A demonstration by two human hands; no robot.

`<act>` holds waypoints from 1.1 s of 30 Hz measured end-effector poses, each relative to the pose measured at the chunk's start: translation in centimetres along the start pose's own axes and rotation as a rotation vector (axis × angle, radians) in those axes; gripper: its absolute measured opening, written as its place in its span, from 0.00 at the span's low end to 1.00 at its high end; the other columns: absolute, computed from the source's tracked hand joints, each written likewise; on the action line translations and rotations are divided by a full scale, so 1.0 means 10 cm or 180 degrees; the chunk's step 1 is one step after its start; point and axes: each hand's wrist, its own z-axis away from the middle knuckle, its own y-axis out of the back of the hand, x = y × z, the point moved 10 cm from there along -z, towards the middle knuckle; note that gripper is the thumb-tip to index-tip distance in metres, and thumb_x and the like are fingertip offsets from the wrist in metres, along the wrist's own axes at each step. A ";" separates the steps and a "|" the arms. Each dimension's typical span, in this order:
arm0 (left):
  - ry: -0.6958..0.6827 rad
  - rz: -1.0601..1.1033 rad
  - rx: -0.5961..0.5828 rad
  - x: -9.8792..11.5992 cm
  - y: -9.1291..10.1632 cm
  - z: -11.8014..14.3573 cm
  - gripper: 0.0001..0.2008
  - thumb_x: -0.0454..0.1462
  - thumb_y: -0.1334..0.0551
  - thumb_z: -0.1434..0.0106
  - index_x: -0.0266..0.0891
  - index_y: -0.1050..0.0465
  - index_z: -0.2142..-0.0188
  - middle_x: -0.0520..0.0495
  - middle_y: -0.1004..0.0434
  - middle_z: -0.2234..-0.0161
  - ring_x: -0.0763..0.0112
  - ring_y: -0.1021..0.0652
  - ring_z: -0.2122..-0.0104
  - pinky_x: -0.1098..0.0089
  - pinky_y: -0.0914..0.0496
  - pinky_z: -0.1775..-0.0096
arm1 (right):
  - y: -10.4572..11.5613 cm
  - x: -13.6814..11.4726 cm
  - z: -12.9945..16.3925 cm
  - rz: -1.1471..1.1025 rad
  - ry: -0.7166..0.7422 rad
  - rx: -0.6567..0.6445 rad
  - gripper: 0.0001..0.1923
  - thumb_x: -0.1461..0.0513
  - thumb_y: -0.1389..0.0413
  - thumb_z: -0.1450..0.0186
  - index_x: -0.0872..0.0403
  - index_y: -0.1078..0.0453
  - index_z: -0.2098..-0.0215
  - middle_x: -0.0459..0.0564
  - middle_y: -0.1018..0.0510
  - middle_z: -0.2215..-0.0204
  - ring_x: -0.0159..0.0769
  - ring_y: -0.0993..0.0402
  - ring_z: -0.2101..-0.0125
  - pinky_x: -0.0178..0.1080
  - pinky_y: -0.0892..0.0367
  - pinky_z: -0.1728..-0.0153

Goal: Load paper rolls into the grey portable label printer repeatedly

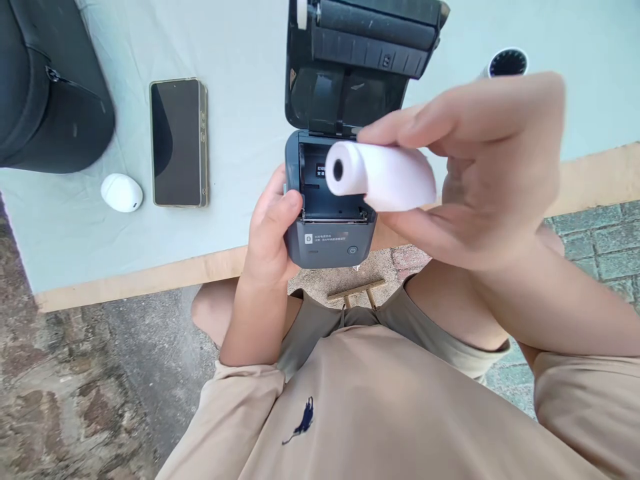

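Observation:
A dark grey label printer (327,245) stands at the table's front edge. Its black lid (350,93) is swung up and back, and the paper bay inside shows partly. My left hand (270,230) grips the printer's left side, thumb at the rim of the bay. In my right hand (480,167) is a white paper roll (397,177), pinched between thumb and fingers. The roll is held over the right part of the bay, its dark core hole facing left and a loose flap of paper at its right. It hides part of the bay.
A phone (176,143) lies left of the printer, with a white earbud case (122,193) beside it. At the far left stands a black zippered bag (55,93). Behind my right hand is a white cylinder with a dark opening (509,62). The table's wooden edge (140,279) runs before my knees.

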 end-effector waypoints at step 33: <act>-0.0146 -0.0269 -0.0489 -0.17 0.11 -0.04 0.26 0.50 0.26 0.36 0.45 0.26 0.43 0.48 0.15 0.59 0.60 0.14 0.60 0.67 0.21 0.68 | -0.16 -0.34 0.22 0.0149 0.1495 0.0251 0.08 0.54 0.39 0.25 0.50 0.27 0.53 0.38 0.15 0.58 0.33 0.21 0.48 0.46 0.35 0.55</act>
